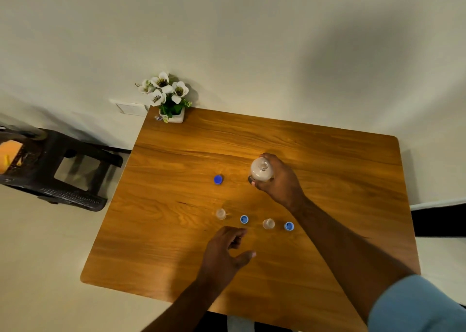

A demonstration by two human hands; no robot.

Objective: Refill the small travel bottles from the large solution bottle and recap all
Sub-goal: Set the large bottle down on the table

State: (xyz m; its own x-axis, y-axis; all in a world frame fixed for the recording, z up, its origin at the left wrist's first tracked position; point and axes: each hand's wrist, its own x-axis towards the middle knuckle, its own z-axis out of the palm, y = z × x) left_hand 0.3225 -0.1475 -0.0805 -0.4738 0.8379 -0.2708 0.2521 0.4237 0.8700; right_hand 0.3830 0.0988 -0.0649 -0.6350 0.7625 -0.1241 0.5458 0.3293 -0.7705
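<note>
Presently the large solution bottle (261, 169) stands uncapped near the middle of the wooden desk (327, 155), seen from above, its open neck facing the camera. Right hand (280, 180) wraps it from the right side, grip curled round the body. Its dark blue cap (218, 179) lies on the desk to the left, apart from the bottle. Nearer the person, a row: left travel bottle (221, 213), open; a light blue cap (244, 219) beside it; right travel bottle (268, 223), open; second light blue cap (289, 226). Left hand (227, 248) hovers just short of that row, fingers loosely curled, thumb out, grip holding nothing. White flowers in a pot (171, 116) sit at the far corner. Dark plastic chair (50, 170) stands off to the left.
</note>
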